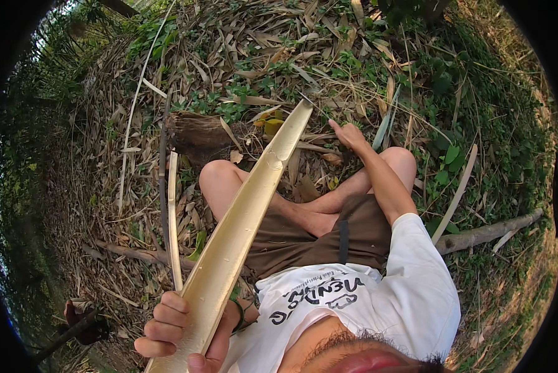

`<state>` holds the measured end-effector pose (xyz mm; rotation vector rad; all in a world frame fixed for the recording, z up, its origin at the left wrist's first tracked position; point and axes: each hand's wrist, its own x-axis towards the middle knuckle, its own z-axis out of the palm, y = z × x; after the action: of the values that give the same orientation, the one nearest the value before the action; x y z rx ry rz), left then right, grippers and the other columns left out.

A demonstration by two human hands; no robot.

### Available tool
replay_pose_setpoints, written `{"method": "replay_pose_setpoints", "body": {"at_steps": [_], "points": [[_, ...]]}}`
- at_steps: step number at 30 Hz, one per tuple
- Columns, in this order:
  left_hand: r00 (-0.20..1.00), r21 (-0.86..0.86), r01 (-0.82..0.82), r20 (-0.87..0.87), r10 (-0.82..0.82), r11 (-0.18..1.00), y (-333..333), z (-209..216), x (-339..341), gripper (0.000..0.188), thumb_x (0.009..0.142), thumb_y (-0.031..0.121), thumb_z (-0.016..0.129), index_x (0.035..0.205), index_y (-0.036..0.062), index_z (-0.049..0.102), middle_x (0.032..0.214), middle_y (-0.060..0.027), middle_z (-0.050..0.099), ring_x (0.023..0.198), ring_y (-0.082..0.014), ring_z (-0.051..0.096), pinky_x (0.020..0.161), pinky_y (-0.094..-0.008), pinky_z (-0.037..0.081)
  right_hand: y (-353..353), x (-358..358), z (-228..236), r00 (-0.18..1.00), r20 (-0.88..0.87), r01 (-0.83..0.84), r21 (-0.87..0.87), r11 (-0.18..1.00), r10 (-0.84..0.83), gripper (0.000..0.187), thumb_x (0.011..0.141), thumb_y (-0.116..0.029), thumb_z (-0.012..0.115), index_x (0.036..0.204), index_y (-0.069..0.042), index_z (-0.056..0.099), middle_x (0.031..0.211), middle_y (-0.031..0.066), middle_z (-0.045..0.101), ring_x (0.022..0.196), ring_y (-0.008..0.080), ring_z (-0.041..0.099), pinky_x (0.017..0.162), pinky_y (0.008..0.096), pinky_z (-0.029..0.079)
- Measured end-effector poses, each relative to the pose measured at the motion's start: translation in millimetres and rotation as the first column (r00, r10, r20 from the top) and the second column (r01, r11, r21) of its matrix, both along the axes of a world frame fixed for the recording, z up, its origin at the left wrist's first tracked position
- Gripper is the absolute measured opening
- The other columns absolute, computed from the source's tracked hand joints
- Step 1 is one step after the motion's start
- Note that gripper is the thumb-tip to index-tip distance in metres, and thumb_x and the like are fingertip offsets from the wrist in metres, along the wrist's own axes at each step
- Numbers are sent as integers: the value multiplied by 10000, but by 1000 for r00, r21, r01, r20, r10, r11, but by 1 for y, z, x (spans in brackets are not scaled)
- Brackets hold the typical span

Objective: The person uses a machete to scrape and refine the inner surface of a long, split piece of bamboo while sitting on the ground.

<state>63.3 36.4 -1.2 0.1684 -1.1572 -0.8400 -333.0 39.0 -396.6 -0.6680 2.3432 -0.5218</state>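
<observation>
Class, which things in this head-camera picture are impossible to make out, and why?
In the head view:
Split bamboo: near end cut off by the lower edge.
Left hand: palm hidden behind the bamboo.
Right hand: its back hides whether it grips anything.
Dark sliver at the bamboo's far tip: too small to identify.

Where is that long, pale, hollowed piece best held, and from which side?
Probably near its lower end, from underneath: the long, pale, hollowed piece is a shallow trough, so a palm could cradle it with digits over both edges. The left hand grips it about so, fingers over its left edge, thumb over its right.
</observation>
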Motion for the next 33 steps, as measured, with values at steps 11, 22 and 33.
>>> {"method": "replay_pose_setpoints", "body": {"at_steps": [11,22,33], "points": [[994,6,-108,1,108,994,-8,5,-4,305,671,201,583,791,136,310,656,19,264,579,-114,231,596,-294,236,-26,48,45,991,62,-109,-166,980,121,863,887,-726,460,639,90,595,618,225,578,621,341,604,660,471,464],[985,58,-172,-5,173,983,-12,0,-2,309,688,196,577,789,138,290,657,14,268,569,-109,233,568,-300,232,-12,61,73,968,253,13,-49,999,0,832,909,-717,411,710,67,605,656,186,609,660,326,626,689,453,479],[990,111,-133,-24,136,985,-15,-2,2,258,735,211,551,779,146,305,663,10,268,577,-116,254,573,-293,262,37,135,154,909,394,28,-380,925,134,635,982,-570,477,594,-68,449,513,-3,437,429,111,413,428,288,350]]}}
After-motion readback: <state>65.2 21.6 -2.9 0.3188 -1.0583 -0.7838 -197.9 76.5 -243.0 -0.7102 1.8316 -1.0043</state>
